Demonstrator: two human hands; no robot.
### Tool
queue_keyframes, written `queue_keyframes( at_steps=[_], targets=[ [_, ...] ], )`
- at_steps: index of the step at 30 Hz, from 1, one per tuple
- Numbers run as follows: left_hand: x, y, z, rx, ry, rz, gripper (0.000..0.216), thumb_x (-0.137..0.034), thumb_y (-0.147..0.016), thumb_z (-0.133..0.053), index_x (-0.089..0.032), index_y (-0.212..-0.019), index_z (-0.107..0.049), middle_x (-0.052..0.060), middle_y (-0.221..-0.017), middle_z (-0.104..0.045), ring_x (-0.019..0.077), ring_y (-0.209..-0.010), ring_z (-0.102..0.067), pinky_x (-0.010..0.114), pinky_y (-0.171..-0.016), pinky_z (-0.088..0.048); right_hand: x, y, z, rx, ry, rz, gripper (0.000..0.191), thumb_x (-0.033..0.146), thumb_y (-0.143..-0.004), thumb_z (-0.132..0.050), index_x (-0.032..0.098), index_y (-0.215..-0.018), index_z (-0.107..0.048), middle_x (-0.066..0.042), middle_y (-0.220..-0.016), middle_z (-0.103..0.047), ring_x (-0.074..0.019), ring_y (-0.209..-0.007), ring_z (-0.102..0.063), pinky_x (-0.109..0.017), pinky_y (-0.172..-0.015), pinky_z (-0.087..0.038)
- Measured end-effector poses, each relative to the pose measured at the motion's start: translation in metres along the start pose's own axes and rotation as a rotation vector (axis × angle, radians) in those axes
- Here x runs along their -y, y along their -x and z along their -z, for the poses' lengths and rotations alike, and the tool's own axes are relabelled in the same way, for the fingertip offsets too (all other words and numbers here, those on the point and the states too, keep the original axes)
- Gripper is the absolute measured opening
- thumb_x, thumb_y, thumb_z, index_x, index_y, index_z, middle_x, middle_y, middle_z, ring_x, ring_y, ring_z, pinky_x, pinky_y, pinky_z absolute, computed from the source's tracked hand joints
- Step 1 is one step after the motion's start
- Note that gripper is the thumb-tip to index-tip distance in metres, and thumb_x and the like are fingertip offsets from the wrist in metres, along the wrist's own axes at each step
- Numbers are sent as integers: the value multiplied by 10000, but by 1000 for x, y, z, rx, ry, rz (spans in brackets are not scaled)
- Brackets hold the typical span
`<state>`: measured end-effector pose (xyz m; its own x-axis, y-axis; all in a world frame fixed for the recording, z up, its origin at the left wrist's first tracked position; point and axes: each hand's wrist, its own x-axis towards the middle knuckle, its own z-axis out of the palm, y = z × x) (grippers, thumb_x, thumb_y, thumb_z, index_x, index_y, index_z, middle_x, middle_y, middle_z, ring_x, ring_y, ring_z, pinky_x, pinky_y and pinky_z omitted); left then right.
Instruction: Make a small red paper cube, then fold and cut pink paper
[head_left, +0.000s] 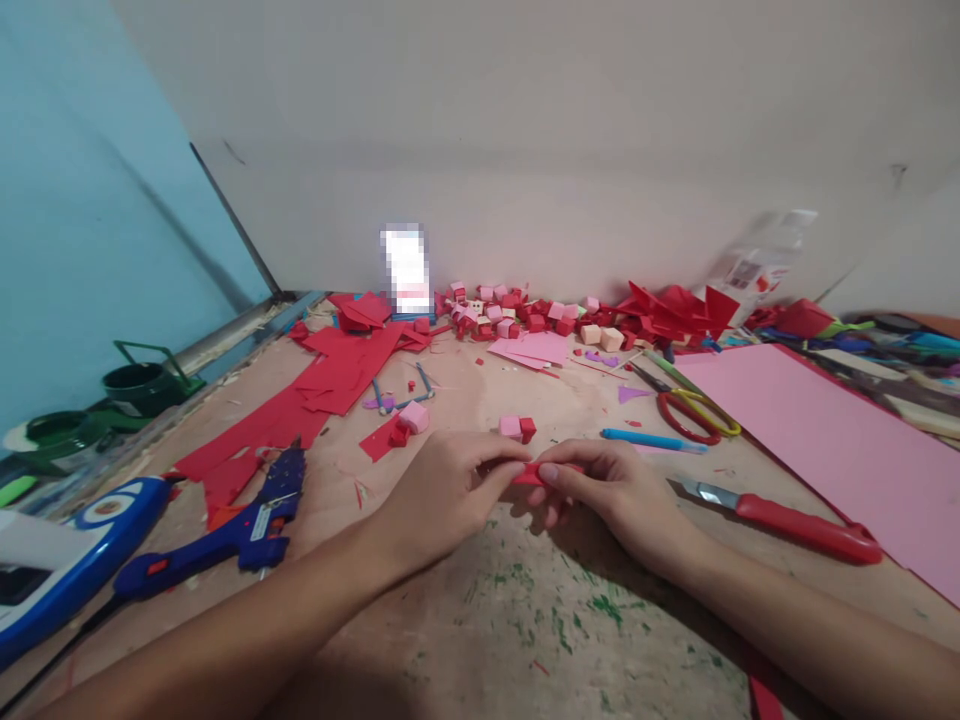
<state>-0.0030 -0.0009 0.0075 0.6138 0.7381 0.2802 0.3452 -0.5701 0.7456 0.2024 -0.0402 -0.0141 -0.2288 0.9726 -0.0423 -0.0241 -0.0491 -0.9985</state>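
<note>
Small red paper piece (529,476): hub of the clock; mostly hidden by left hand (450,485) and right hand (611,485), full shape not discernible.
Upright white-screened phone (407,270): eleven o'clock; pixelated, unreadable.
Clear plastic bottle (759,268): two o'clock; blurred, label illegible.
Large pink paper sheet (832,450): three o'clock; cut off by right edge.
Narrow red strip (763,697): four o'clock; cut off by bottom edge.
Blue-and-white plastic device (82,575): between eight and nine; cut off by left edge.
</note>
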Motion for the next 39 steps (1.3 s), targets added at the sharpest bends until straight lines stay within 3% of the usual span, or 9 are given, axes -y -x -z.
queue_keyframes(
  at_steps=[5,12,15,20,23,32,36,39],
  targets=[
    [4,1,1,41,-124,-150,111,-260,-957,-690,-221,-1024,-768,21,-957,-788,190,-888,-693,292,-825,-483,1,0,0,7,1,16,370,529,-862,-801,162,-814,-789,-50,-667,-746,-163,-588,-681,-282,-624,-563],
    [5,1,-1,42,-128,-159,164,-209,-1014,-607,-193,-991,-769,-1,-888,-771,145,-815,-679,252,-792,-469,0,0,1,16,61,49,340,502,-914,-740,173,-888,-820,-72,-763,-775,-176,-625,-707,-297,-629,-574],
    [2,1,0,31,-81,-103,149,-206,-992,-631,-183,-992,-778,4,-888,-776,148,-820,-684,252,-786,-471,1,1,1,-1,92,57,311,482,-922,-732,188,-883,-828,-64,-750,-771,-178,-622,-706,-298,-627,-573],
    [1,-1,1,43,110,128,184,-193,-952,-616,-194,-958,-800,2,-905,-802,159,-802,-712,248,-706,-490,3,2,0,-2,122,49,330,499,-918,-728,185,-879,-824,-66,-732,-770,-183,-623,-703,-301,-625,-570],
    [4,-2,2,47,130,159,208,-190,-953,-596,-185,-952,-804,5,-902,-805,152,-772,-714,244,-692,-492,3,1,0,-9,131,24,346,515,-912,-726,182,-895,-821,-67,-747,-776,-180,-619,-702,-301,-622,-569],
    [0,-1,1,63,54,72,197,-175,-979,-604,-194,-959,-799,-3,-875,-794,133,-738,-682,242,-712,-475,1,1,-1,-1,101,-12,325,494,-891,-742,178,-844,-799,-71,-758,-787,-165,-595,-692,-278,-614,-552],
    [5,1,1,30,-64,-132,87,-209,-917,-746,-180,-997,-762,5,-925,-767,159,-854,-679,258,-772,-458,2,1,0,6,103,-1,359,508,-902,-735,168,-800,-785,-56,-662,-757,-163,-580,-686,-264,-602,-531],
    [10,2,0,32,-139,-255,61,-209,-940,-735,-151,-958,-727,14,-894,-738,157,-854,-656,260,-780,-447,2,0,1,8,86,-5,371,522,-896,-746,166,-799,-785,-53,-633,-747,-166,-579,-682,-268,-609,-530]
  ],
)
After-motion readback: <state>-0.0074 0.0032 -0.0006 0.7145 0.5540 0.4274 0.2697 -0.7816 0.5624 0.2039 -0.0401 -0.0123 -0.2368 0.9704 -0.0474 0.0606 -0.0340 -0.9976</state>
